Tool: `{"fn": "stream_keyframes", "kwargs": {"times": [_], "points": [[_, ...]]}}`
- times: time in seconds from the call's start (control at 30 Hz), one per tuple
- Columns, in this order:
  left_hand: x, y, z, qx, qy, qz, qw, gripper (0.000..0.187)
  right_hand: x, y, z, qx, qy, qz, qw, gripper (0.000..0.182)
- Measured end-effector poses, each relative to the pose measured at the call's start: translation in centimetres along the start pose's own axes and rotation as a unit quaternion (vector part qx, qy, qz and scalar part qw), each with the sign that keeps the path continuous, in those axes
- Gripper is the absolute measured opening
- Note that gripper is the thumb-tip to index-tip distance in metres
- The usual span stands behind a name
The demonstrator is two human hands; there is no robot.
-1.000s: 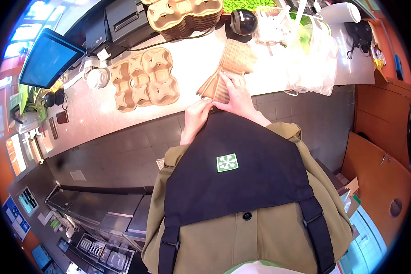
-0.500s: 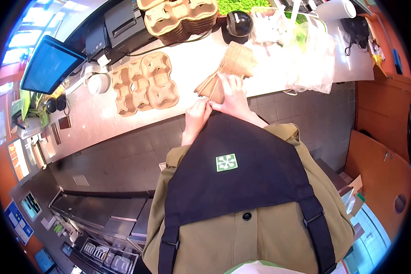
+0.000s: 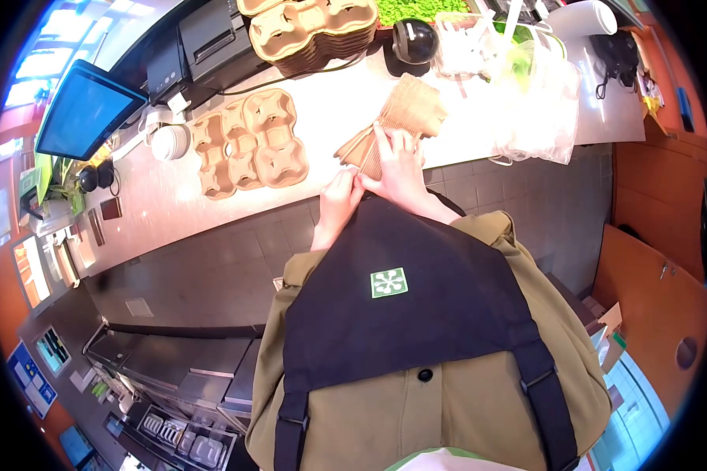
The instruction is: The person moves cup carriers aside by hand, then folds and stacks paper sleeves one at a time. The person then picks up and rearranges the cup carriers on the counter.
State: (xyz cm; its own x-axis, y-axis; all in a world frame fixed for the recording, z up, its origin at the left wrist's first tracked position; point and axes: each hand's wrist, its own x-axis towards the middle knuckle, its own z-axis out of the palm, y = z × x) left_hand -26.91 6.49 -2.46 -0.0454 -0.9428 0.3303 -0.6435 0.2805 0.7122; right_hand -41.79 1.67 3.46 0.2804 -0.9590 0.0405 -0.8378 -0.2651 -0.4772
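Note:
A fanned stack of brown, ribbed cardboard cup sleeves (image 3: 414, 106) lies on the counter near its front edge. Over the lower part of the stack, my right hand (image 3: 401, 166) is closed, fingers curled on the sleeves and thumb toward the left hand. My left hand (image 3: 339, 202) pinches at the stack's near lower corner, touching the right thumb; what exactly sits between its fingertips is partly hidden. To the left of the hands lies a moulded pulp cup carrier (image 3: 279, 149).
On the pale counter (image 3: 165, 220) stand a stack of cup carriers (image 3: 314, 35), a black scanner-like device (image 3: 414, 43), a clear plastic bag (image 3: 538, 110), white lids (image 3: 170, 143), a printer (image 3: 212, 43) and a blue screen (image 3: 86, 114). A dark cable runs behind the carrier.
The view shifts very slightly. My right fingers curl a little more over the cup sleeves, while my left hand stays at the near corner.

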Motion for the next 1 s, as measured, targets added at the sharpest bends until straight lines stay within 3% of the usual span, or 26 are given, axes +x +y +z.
{"fn": "stream_keyframes", "kwargs": {"times": [0.47, 0.67, 0.77, 0.8, 0.9, 1.0], "points": [[0.5, 0.7, 0.2, 0.046, 0.009, 0.029, 0.998, 0.018, 0.2, -1.4, -0.5, -0.037, -0.069, 0.072, 0.994, 0.102], [0.3, 0.6, 0.3, 0.068, 0.003, 0.014, 0.998, 0.019, -0.2, -1.6, -0.5, -0.023, -0.003, 0.057, 0.998, 0.093], [0.6, 1.1, -0.7, 0.050, -0.091, 0.017, 0.994, 0.018, -0.6, -0.5, -0.6, -0.016, 0.015, 0.024, 0.999, 0.089], [1.9, 2.1, -1.7, 0.015, -0.103, 0.061, 0.993, 0.012, -0.8, 0.2, -0.7, -0.010, 0.016, 0.010, 1.000, 0.088], [4.2, 3.7, -3.9, -0.018, -0.183, -0.018, 0.983, 0.008, -1.0, 2.3, -2.6, 0.024, -0.060, -0.035, 0.997, 0.093], [9.3, 3.4, -3.3, -0.080, -0.155, -0.209, 0.962, 0.021, 0.6, 4.1, -4.7, 0.155, -0.022, 0.007, 0.988, 0.076]]}}
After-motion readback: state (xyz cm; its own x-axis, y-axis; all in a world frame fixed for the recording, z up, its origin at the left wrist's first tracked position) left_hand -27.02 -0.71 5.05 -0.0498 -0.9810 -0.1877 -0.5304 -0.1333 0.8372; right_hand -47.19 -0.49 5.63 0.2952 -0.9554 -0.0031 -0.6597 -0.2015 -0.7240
